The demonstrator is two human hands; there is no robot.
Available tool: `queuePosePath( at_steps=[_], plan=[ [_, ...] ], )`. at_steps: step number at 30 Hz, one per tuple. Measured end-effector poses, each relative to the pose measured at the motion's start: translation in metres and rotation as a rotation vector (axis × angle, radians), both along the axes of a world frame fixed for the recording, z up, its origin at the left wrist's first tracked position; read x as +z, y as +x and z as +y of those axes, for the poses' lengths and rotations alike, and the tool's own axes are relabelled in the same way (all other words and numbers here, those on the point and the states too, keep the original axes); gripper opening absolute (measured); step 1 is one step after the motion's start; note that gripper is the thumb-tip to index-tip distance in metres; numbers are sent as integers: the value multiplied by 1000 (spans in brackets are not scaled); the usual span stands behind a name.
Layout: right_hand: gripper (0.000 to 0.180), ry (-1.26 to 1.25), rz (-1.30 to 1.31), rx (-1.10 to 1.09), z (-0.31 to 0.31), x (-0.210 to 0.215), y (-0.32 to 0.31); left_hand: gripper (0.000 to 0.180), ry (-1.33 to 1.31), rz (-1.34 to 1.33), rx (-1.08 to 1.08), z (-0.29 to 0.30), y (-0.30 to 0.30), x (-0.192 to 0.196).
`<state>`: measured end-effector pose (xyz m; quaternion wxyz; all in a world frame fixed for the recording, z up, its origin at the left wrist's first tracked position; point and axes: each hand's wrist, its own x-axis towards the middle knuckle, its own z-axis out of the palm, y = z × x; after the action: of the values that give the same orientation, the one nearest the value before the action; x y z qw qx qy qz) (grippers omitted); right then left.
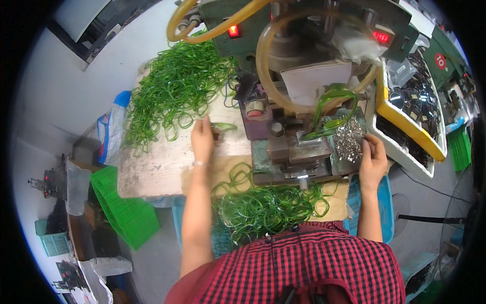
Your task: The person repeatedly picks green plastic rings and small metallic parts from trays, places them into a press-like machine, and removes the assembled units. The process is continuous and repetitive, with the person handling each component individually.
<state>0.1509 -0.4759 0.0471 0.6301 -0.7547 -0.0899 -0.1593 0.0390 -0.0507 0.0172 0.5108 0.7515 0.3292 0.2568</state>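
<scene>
My left hand (202, 141) is above the pale wooden board, fingers curled at one end of a green plastic band (224, 125) that it seems to pinch. On the right, my right hand (372, 159) has its thumb and fingers drawn together at the edge of a tray of small shiny metal pieces (348, 139); whatever lies between its fingertips is too small to name. Between the hands stands a bench press with a metal die block (298, 150). Several glossy green bands (335, 104) hang and lie beside the block, next to the metal pieces.
A big heap of green bands (177, 81) covers the board's far left. Another pile (268, 207) rests at my lap, by a blue basket (387, 207). A yellowish hose (260, 66) loops before the press. White foam boxes (433, 152) stand right; a green crate (124, 207) stands left.
</scene>
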Motion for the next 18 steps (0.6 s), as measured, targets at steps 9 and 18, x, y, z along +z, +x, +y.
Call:
queuePosePath(
  at_steps=[9, 18],
  plan=[
    [11, -272, -194, 83, 4, 55, -27, 55, -100, -230, -155, -45, -25, 84],
    [33, 284, 85, 407, 87, 56, -22, 15, -239, -334, -24, -80, -26, 63]
  ],
)
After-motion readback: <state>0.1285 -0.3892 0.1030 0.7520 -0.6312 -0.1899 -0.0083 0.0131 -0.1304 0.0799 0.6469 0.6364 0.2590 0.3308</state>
